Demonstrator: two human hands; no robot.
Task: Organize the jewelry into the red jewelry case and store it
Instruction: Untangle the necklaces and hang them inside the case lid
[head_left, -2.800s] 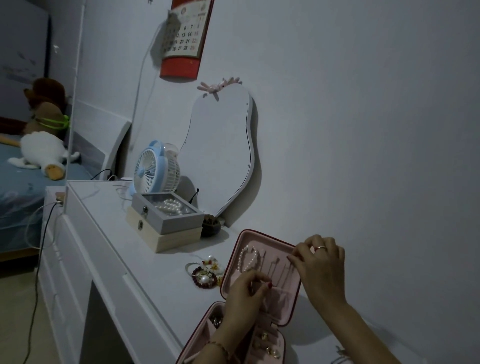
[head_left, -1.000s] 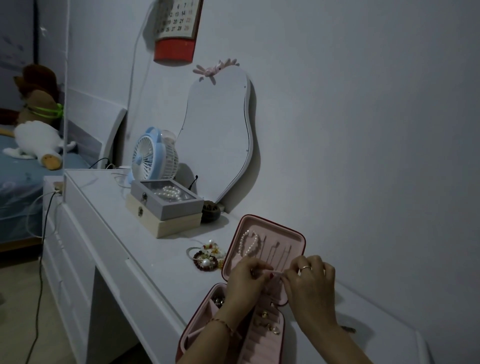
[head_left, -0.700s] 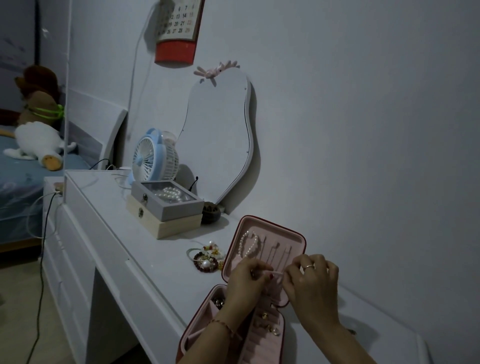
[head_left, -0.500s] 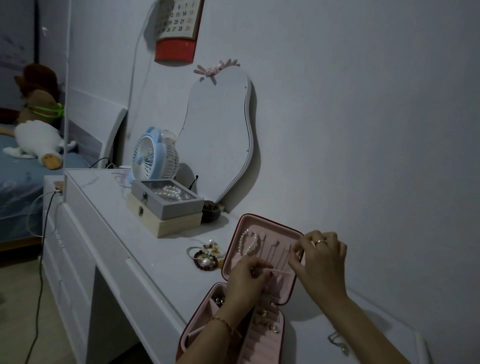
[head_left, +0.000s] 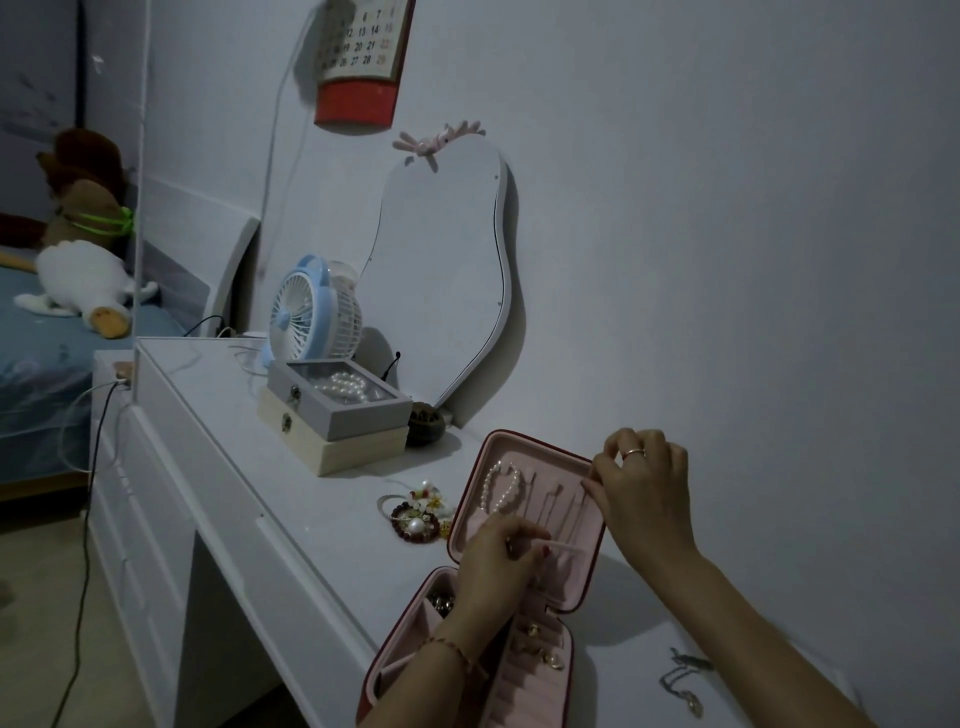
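The red jewelry case (head_left: 540, 696) lies open on the white dresser, pink inside, its lid (head_left: 483, 452) standing upright. A pearl bracelet (head_left: 500, 488) hangs in the lid beside several thin chains. My left hand (head_left: 493, 566) pinches the elastic pocket edge at the bottom of the lid. My right hand (head_left: 641, 493) pinches the top of a thin chain at the lid's upper right corner. Rings and earrings (head_left: 540, 652) sit in the base's slots. A heap of bracelets (head_left: 418, 514) lies on the dresser left of the lid. A silver necklace (head_left: 683, 686) lies to the right of the case.
Two stacked boxes (head_left: 337, 415), the top grey one holding pearls, stand farther along the dresser (head_left: 291, 493), with a blue fan (head_left: 311, 312) behind and a small dark bowl (head_left: 426, 426) beside them. A curvy mirror (head_left: 447, 280) leans on the wall.
My right hand has risen from the pocket edge to the lid's upper right corner, and the silver necklace on the dresser has come into view. My left hand has stayed at the pocket.
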